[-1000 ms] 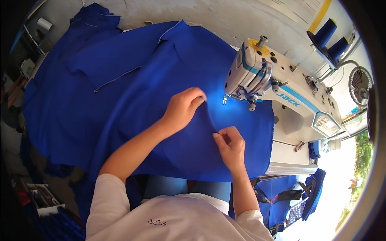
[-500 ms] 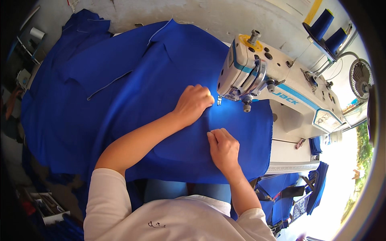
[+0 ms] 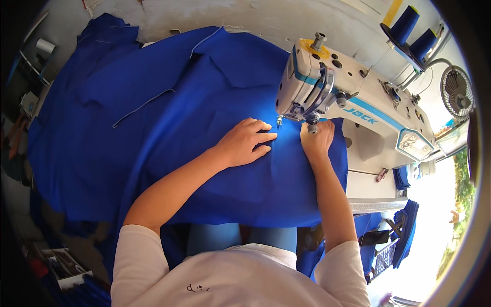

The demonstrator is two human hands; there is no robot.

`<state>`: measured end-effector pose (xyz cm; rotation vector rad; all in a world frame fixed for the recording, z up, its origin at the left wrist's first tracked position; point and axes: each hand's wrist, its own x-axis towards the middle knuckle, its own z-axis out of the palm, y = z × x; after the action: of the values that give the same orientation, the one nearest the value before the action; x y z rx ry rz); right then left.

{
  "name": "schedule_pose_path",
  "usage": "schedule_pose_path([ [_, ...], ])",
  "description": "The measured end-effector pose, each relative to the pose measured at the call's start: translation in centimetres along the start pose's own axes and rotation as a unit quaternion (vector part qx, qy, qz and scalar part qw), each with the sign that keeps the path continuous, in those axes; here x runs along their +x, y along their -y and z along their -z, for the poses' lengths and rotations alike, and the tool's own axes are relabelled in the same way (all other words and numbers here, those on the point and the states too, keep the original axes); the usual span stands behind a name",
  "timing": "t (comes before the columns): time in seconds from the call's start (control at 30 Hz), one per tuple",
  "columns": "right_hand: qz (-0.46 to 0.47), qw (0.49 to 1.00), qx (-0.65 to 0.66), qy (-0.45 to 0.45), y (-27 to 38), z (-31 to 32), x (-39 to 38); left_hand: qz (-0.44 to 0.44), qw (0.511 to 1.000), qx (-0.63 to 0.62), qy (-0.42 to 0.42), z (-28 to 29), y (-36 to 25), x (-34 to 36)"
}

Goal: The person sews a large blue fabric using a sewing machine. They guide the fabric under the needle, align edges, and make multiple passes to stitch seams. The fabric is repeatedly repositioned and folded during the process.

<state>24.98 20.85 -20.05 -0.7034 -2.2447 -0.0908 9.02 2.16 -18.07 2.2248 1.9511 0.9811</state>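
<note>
A large royal-blue cloth (image 3: 215, 192) spreads over the sewing table and passes under the presser foot (image 3: 280, 121) of a white sewing machine (image 3: 353, 97). Just left of the foot, my left hand (image 3: 245, 142) lies on the cloth with its fingers spread, holding nothing. My right hand (image 3: 317, 138) is to the right of the foot, beneath the machine head, resting on the cloth. Its fingertips are partly hidden behind the machine, so their grip cannot be made out. The machine's lamp lights the cloth around the needle.
Two dark blue thread cones (image 3: 404, 25) stand on a holder behind the machine, beside a small fan (image 3: 456, 94). Folded blue pieces (image 3: 405, 233) hang at the right. An open box of tools (image 3: 66, 268) sits low at the left. A person's arm shows at the far left edge.
My right hand has gone forward and right, from the near cloth to beside the machine head. My left hand has opened from a closed pose and spread its fingers, staying left of the foot.
</note>
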Motion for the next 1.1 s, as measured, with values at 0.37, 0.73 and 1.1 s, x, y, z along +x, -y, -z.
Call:
schedule_pose_path([
  [0.37,-0.001,0.999,0.005,-0.046,-0.8,0.8,0.0,0.034,0.999,0.002,-0.017,-1.1,-1.2,0.8],
  [0.73,0.024,0.997,0.044,0.053,0.8,3.1,-1.0,0.013,0.999,0.028,-0.031,-0.9,-0.4,0.9],
  [1.1,0.024,0.981,0.125,0.143,9.7,6.9,-4.3,-0.037,0.999,-0.018,-0.009,-0.6,0.1,1.1],
])
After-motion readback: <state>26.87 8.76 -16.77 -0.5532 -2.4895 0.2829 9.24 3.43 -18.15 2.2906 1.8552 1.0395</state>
